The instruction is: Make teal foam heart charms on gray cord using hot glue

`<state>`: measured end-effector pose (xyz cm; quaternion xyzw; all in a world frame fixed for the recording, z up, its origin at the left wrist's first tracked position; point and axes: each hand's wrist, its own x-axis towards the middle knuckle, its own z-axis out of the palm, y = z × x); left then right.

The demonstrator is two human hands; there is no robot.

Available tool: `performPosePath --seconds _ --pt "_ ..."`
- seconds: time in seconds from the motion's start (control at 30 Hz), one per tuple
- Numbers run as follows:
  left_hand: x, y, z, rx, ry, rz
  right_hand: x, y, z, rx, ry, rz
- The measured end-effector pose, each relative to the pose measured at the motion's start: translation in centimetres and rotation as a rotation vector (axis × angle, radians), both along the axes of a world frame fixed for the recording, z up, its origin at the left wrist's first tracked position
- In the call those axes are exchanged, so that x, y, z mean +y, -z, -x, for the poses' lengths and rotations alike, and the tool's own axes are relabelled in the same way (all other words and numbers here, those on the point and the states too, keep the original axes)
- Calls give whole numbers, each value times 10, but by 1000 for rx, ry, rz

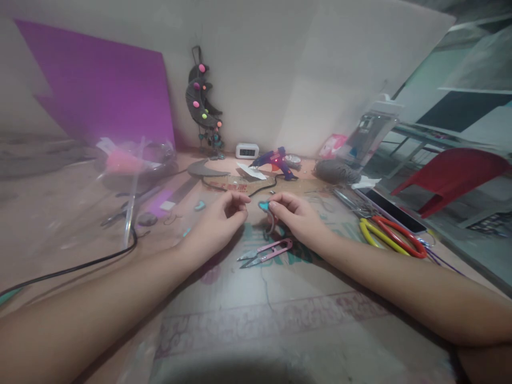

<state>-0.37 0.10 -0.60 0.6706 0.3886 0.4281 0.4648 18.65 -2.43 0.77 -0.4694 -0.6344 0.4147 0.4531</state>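
Note:
My right hand [296, 214] pinches a small teal heart-shaped piece [263, 205] between thumb and fingers. A thin grey strip [271, 221] hangs in a curve below that hand. Facing it across a small gap, my left hand [230, 213] has bent fingers, with the index fingertip and thumb tip apart and nothing visible between them. Pink-handled thread snips [267, 252] lie on the table just under the hands, blades pointing left. Left of my left hand lies a small pale blue piece [199, 205]. Behind the hands, a purple glue gun [276, 161] shows a red light.
A grey crescent [208, 169], a white digital clock [247, 151] and grey yarn [336, 172] sit at the back. A decorated moon hanging [203, 98] is against the wall. Scissors with red and yellow handles [384, 237] and a phone [394, 210] lie right; a black cable [80, 273] runs left.

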Motion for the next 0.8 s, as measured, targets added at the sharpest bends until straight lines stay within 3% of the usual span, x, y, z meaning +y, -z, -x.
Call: performPosePath --seconds 0.23,0.43,0.8 --pt "-3 -3 -1 -19 48 26 -3 -3 1 -12 2 -7" --pt "-10 -8 0 115 142 -82 -6 -4 0 -163 -4 -96" --pt "-10 -9 0 174 79 -135 -7 -3 -2 -160 -46 -107"
